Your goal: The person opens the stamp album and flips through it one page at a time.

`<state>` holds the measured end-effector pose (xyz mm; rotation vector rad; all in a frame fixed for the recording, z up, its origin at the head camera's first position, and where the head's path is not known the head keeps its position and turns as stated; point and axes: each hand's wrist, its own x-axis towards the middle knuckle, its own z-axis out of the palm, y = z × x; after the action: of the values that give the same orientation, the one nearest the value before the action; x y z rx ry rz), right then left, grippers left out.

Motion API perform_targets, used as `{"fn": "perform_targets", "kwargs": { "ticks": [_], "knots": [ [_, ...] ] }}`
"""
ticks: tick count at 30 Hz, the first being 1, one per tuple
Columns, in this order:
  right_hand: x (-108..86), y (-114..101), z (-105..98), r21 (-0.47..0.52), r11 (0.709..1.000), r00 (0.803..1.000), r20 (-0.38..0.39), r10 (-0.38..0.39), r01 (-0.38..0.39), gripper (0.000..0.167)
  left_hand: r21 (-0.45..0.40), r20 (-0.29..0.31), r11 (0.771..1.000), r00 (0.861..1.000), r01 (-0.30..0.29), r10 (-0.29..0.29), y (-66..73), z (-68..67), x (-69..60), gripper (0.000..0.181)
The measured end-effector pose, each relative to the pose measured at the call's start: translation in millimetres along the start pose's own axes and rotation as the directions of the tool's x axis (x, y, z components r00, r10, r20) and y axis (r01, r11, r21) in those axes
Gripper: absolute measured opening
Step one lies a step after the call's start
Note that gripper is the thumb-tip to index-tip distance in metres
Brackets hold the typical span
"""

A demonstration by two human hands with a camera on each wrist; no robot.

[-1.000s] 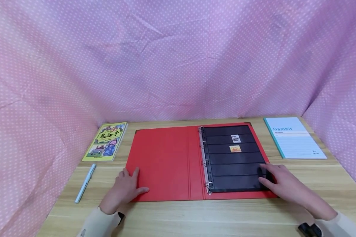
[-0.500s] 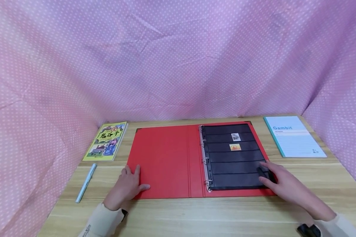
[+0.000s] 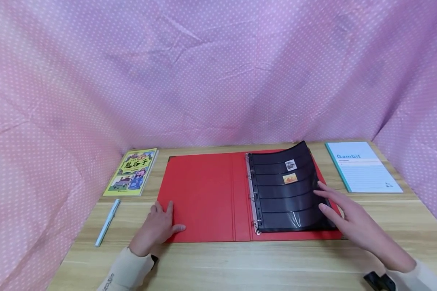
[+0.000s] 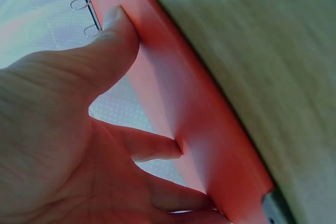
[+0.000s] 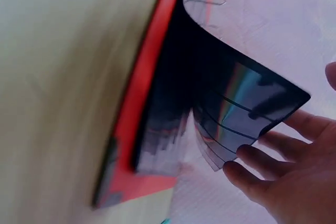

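Observation:
A red ring binder (image 3: 200,194) lies unfolded on the table, its metal rings (image 3: 253,194) along the spine. On its right side is a black stamp page (image 3: 285,202) with strip pockets, holding two small stamps, a grey one (image 3: 291,165) and an orange one (image 3: 290,178). The page's right edge is lifted and bowed. My right hand (image 3: 360,222) touches that edge with extended fingers; in the right wrist view its thumb (image 5: 331,75) stays apart from the raised page (image 5: 247,98). My left hand (image 3: 154,226) rests spread on the red cover's lower left edge.
A yellow comic-style book (image 3: 131,171) and a light blue pen (image 3: 107,222) lie on the left of the wooden table (image 3: 218,262). A pale blue notebook (image 3: 364,167) marked Gambit is at the back right. Pink dotted cloth (image 3: 218,81) hangs behind.
The black page's right edge, flat before, has risen and curved upward. My right hand's fingers have moved up slightly and straightened. My left hand stays on the cover.

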<state>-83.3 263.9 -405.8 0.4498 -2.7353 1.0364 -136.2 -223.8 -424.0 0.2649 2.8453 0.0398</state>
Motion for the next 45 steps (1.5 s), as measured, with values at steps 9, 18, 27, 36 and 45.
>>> {"fn": "perform_targets", "kwargs": {
  "ticks": [9,18,27,36,45],
  "knots": [
    [16.6,-24,-5,0.105,0.983,0.989,0.000,-0.149,0.148,0.041,0.002,-0.012,1.000,1.000,-0.006,0.006,-0.1,1.9,1.0,0.089],
    [42.1,-46,-7,0.238,0.883,0.907,-0.232,-0.353,0.404,0.039,-0.003,-0.014,1.000,1.000,-0.005,0.005,-1.4,2.4,0.3,0.089],
    [67.7,-70,9,0.436,0.697,0.822,-0.339,-0.458,0.569,0.053,0.019,-0.021,1.000,1.000,-0.017,0.017,-0.6,2.3,-0.1,0.089],
    [74.2,-79,26,0.533,0.697,0.874,-0.221,-0.433,0.480,0.061,-0.039,0.017,0.999,1.000,0.023,-0.023,-2.9,-4.0,1.6,0.090],
    [63.9,-62,53,0.256,0.945,0.954,0.164,-0.249,0.203,0.057,-0.179,-0.162,0.983,0.987,-0.031,0.002,-5.8,-43.2,4.5,0.058]
  ]
}}
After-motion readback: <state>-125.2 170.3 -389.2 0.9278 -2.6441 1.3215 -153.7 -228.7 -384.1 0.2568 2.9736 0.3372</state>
